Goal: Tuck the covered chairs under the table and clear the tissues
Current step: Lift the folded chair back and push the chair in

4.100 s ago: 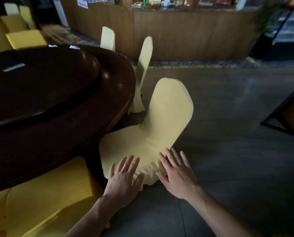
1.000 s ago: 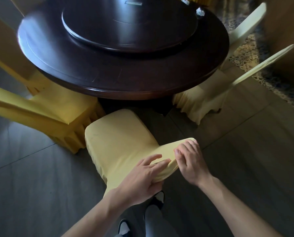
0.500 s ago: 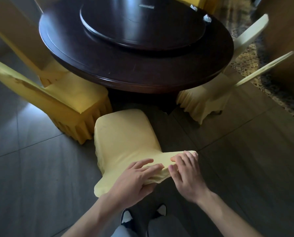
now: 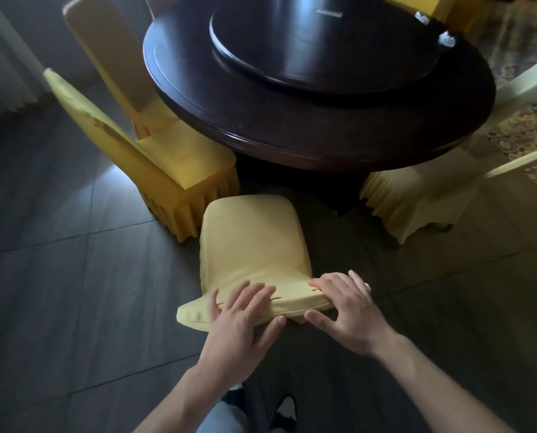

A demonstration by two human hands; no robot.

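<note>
Dim indoor light falls from the far left, laying pale glare across the dark tabletop and floor tiles, while deep shadow pools beneath, edges bow with wide-angle distortion, and far corners turn soft.

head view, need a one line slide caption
Both hands, left and right, grip the backrest top of a pale yellow fabric-covered chair facing a dark round wooden table.

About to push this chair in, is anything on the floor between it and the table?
Nothing visible. The floor between the chair and the table looks bare, though dark; neighbouring chairs sit to either side of that gap.
</note>
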